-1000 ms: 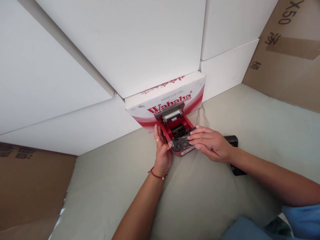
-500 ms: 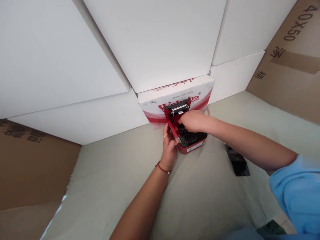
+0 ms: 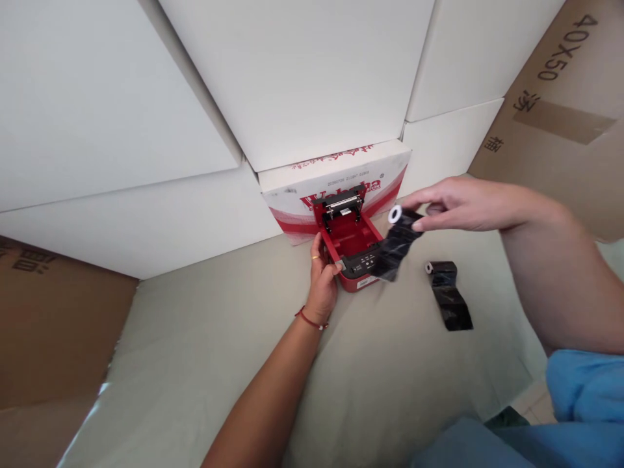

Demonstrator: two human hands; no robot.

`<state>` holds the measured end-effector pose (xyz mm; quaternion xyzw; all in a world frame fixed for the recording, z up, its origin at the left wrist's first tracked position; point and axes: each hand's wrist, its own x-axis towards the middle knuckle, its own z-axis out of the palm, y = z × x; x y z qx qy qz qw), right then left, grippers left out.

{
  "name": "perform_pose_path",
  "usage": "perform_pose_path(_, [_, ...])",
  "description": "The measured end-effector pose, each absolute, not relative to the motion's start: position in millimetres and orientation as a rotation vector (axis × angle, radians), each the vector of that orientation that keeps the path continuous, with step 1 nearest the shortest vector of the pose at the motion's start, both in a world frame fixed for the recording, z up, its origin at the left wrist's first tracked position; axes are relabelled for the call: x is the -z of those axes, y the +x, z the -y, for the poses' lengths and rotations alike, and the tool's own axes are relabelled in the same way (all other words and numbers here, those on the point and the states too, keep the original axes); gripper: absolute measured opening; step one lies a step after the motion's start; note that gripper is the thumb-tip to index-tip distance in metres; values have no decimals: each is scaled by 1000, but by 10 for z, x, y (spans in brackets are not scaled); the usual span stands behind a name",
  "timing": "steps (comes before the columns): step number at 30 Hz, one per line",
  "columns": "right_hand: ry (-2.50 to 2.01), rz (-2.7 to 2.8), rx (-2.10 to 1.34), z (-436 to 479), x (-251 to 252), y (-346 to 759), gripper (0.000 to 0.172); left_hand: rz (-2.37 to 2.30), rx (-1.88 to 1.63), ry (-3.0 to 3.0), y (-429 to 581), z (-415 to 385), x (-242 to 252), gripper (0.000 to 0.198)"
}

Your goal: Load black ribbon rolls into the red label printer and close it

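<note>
Black roll (image 3: 405,225) now outside red printer (image 3: 350,244), partly behind right grip (image 3: 463,204)

Left hand (image 3: 324,286) gripped side of open red device (image 3: 351,244); right hand (image 3: 470,205) pinched black film roll (image 3: 400,244), loose strip hanging beside device's front. Second film roll (image 3: 448,296) lay on cloth (image 3: 380,370). Wahaha box (image 3: 336,178) stood behind.
</note>
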<state>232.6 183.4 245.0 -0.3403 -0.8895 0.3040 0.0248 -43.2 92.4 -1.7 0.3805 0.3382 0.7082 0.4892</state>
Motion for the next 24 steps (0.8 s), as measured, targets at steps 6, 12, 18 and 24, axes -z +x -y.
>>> perform_pose_path(6, [-1344,2932,-1308,-1833,-1834,2719,59,-819,-1720,930,-444,-923,-3,87])
perform_pose_path(12, [-1604,2669,-1056,-1669,-1450,2829,62,-822,-1713,923,-465,-925,-13,86])
perform_pose_path(18, [-1743,2732,-958,-1608,-1207,3079,50,-823,-1694,936,-467,-927,2,90])
perform_pose_path(24, [-1387,2743,-1157,-1596,-1815,3190,43,-835,-1717,920,-446,-925,-18,88])
